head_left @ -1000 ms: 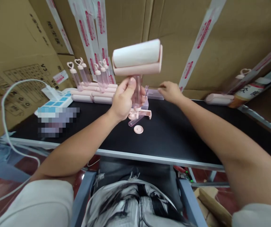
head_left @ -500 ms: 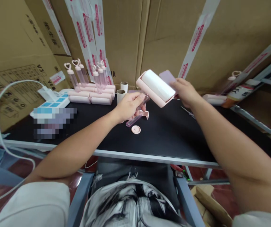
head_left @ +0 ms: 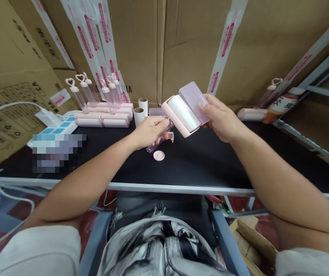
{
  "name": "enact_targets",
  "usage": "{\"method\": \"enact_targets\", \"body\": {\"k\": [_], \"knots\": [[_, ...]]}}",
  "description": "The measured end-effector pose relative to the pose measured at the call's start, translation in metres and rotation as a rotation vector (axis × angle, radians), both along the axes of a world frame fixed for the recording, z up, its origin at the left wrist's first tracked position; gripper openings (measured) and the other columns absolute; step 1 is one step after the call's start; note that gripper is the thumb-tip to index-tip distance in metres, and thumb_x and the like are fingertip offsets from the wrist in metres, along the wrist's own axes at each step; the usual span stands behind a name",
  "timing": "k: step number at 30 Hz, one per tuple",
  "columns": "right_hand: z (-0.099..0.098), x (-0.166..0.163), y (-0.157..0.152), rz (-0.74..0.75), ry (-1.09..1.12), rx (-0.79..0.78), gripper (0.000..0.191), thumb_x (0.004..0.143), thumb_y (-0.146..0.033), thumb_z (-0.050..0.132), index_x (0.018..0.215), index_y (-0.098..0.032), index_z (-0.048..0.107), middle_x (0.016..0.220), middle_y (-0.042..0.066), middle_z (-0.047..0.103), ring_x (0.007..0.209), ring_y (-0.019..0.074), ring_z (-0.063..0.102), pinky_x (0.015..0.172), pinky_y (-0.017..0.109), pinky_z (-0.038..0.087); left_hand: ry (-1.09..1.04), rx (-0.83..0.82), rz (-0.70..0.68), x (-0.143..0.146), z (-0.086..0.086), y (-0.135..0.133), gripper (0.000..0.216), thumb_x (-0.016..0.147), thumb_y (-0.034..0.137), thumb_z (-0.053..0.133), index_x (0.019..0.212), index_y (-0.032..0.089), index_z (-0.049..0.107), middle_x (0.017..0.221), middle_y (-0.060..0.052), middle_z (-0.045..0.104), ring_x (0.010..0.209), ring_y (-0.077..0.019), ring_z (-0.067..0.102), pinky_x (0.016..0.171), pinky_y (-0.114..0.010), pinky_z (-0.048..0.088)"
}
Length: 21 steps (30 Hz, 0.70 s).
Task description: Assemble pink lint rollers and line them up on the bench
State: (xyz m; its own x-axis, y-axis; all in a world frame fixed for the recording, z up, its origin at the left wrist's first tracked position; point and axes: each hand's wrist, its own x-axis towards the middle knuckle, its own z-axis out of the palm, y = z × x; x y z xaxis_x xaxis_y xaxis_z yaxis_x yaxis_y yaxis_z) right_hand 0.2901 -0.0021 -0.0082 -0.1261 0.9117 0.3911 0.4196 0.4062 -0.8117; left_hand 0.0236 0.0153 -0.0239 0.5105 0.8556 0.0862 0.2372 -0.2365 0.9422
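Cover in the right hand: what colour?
The cover is pale purple, seen best in the head view.

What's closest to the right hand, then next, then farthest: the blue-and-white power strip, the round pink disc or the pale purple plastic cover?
From the right hand, in the head view:
1. Pale purple plastic cover, held by it.
2. Round pink disc, lower left.
3. Blue-and-white power strip, far left.

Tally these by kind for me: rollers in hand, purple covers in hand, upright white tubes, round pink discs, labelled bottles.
Held roller: 1
Held purple cover: 1
White tubes: 2
Pink disc: 1
Labelled bottle: 1
Total: 6
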Motion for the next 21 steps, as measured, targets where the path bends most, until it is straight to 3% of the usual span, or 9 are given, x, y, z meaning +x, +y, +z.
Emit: {"method": "enact_targets", "body": {"k": [7, 15, 21], "knots": [[-0.0015, -0.0029, -0.0012, 0.003, 0.029, 0.014, 0.052, 0.097, -0.064, 0.065, 0.134, -0.026, 0.064, 0.104, 0.006, 0.07, 0.091, 0.0255, 0.065, 0.072, 0.036, 0.054, -0.001, -0.011, 0.012, 0.0028, 0.0031, -0.0036, 0.038, 0.111, 0.044, 0.06, 0.084, 0.017, 0.06, 0.06, 0.001, 0.065, 0.04, -0.0061, 0.05, 0.037, -0.015, 0.036], [-0.0072, -0.0041, 0.0006, 0.049, 0.016, -0.067, 0.054, 0.099, -0.065, 0.061, 0.139, -0.029, 0.061, 0.097, 0.003, 0.068, 0.078, 0.0224, 0.062, 0.064, 0.033, 0.049, 0.015, -0.015, 0.021, 0.0026, 0.0021, -0.0032, 0.036, 0.113, 0.036, 0.053, 0.085, 0.017, 0.062, 0.067, -0.002, 0.069, 0.04, -0.0065, 0.051, 0.036, -0.016, 0.036], [-0.0075, -0.0099, -0.0047, 0.142, -0.095, 0.0, 0.067, 0.1, -0.07, 0.059, 0.15, -0.025, 0.058, 0.12, 0.009, 0.072, 0.099, 0.0273, 0.068, 0.08, 0.038, 0.058, 0.079, 0.053, -0.033, 0.0018, 0.0003, -0.0032, 0.045, 0.115, 0.037, 0.049, 0.078, 0.016, 0.063, 0.054, 0.001, 0.059, 0.036, -0.0075, 0.047, 0.035, -0.017, 0.035]]}}
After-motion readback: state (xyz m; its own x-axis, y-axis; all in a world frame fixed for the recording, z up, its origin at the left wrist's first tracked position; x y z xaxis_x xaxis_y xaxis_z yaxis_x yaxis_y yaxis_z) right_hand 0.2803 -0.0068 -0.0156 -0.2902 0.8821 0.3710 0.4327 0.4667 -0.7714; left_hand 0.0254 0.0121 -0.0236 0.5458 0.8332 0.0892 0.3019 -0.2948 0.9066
